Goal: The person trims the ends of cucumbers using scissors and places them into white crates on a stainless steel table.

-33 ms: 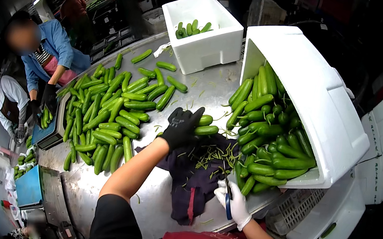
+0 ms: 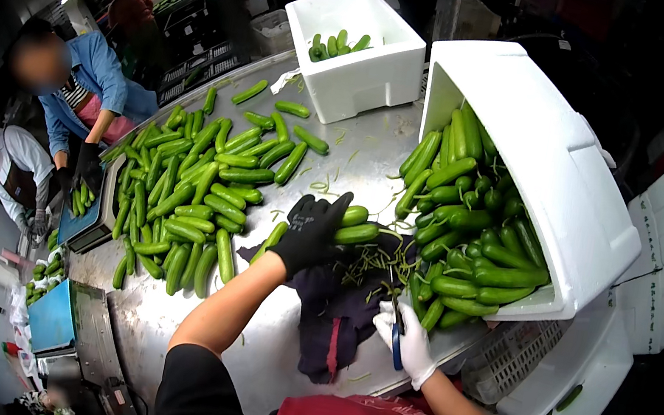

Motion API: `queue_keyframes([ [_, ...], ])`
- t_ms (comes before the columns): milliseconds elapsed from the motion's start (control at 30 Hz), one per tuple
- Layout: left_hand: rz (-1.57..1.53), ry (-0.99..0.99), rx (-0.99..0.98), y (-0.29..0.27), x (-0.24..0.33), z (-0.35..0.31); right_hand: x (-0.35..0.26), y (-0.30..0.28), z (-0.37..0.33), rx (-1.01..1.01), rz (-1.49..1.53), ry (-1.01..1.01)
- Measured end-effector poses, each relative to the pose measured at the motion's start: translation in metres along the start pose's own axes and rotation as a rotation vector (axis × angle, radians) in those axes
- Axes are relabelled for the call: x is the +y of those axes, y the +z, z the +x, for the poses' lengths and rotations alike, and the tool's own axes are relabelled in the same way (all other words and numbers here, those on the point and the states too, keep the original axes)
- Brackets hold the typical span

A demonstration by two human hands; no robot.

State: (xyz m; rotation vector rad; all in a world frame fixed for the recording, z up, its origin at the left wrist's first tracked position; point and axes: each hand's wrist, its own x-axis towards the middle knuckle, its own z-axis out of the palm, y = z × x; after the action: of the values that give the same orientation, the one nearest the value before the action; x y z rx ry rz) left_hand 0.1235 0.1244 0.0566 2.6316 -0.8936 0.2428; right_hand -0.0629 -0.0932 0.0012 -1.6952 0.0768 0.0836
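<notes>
Cucumbers (image 2: pixel 356 233) sit in left hand (image 2: pixel 311 230), black glove, fingers bent round them over the bench (image 2: pixel 151 326); 2 ends poke out right of the glove, 1 more cucumber (image 2: pixel 271 239) shows on its left, can't tell if gripped. Right hand (image 2: pixel 413 346), white glove, is closed round blue-handled scissors (image 2: pixel 396 350), blades pointing away from the body; blade gap can't be told. Green trimmings (image 2: pixel 370 269) lie on dark cloth (image 2: pixel 325 314) between hands. White foam box (image 2: pixel 530 143) on its side at right, mouth facing left, full of cucumbers. Loose heap (image 2: pixel 185 211) at left. Upright foam box (image 2: pixel 358 87) at far edge, few cucumbers inside. Co-worker (image 2: pixel 97 82) in blue jacket stands left.
</notes>
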Motion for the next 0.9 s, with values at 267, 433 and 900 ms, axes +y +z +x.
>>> queue_keyframes([
  [267, -0.125, -0.133, -0.011, -0.022, 0.062, -0.078, -0.011, 0.011, 0.001, -0.086, -0.018, -0.004],
  [433, -0.090, -0.142, -0.050, -0.025, 0.066, -0.102, -0.032, 0.004, -0.017, -0.161, 0.067, 0.253],
  [900, -0.281, -0.141, -0.070, 0.010, 0.081, -0.133, -0.038, 0.006, -0.015, -0.332, 0.253, 0.337],
])
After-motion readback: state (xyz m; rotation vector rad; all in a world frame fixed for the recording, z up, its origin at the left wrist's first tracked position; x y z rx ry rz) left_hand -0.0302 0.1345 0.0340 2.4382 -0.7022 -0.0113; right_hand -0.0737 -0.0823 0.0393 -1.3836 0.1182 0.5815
